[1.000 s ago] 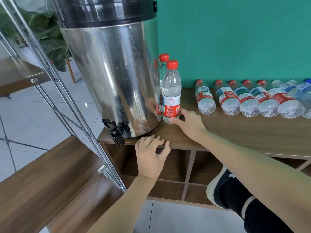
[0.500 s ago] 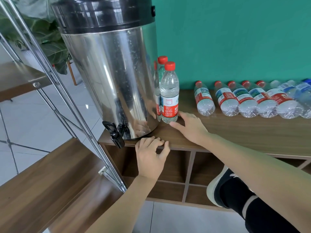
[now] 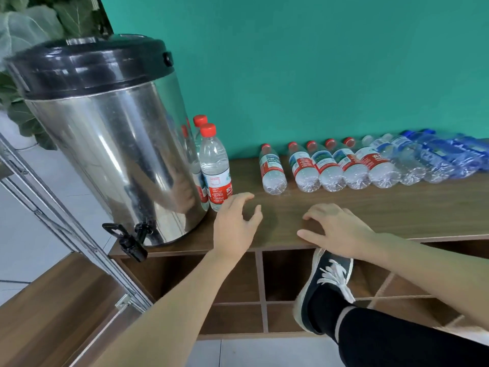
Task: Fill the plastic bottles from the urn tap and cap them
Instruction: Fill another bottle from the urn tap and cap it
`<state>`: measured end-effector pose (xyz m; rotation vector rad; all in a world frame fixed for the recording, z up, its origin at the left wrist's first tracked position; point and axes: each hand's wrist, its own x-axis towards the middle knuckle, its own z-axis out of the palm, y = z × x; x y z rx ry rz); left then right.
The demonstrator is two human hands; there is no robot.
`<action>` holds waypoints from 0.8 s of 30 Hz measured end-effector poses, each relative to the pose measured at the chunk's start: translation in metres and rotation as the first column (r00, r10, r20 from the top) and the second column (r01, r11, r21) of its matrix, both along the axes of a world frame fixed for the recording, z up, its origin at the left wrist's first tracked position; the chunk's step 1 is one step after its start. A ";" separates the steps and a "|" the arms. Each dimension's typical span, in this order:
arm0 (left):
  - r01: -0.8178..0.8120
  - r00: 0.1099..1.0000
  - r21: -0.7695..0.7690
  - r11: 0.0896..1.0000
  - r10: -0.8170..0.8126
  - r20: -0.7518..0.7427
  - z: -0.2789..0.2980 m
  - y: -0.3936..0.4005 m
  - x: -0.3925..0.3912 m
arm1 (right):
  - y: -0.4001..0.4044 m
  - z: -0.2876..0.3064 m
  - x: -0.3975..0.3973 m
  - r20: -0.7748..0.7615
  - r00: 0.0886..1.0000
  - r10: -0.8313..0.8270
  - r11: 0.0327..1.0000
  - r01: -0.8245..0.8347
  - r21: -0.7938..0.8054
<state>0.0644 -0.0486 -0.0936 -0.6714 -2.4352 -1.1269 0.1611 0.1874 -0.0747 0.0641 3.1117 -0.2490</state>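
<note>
Nothing is being held: left hand [image 3: 235, 223] and right hand [image 3: 336, 229] are being kept loosely spread over the shelf top [image 3: 397, 207], filled capped bottles [image 3: 215, 168] being parked upright beside the urn [image 3: 105, 144], empties [image 3: 272, 170] being lined up lying rightward, presumably for reach.

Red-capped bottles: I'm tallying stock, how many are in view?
7: two upright beside the urn, front and rear; five lying along the wall. More may hide behind the urn.
</note>
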 end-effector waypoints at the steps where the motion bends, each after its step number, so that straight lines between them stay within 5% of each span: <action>1: 0.030 1.000 -0.024 0.999 -0.030 -0.003 0.007 0.014 -0.007 | 0.009 0.003 0.003 0.004 1.000 -0.016 1.000 0.016 0.005; 10: 0.109 0.984 -0.307 0.946 -0.058 0.171 0.030 0.104 -0.060 | 0.037 0.012 -0.003 0.055 0.998 -0.030 0.998 0.033 -0.047; 24: 0.005 0.994 0.085 0.996 -0.014 0.108 -0.004 0.050 0.011 | 0.034 0.017 -0.001 0.034 0.999 -0.033 0.998 0.035 -0.049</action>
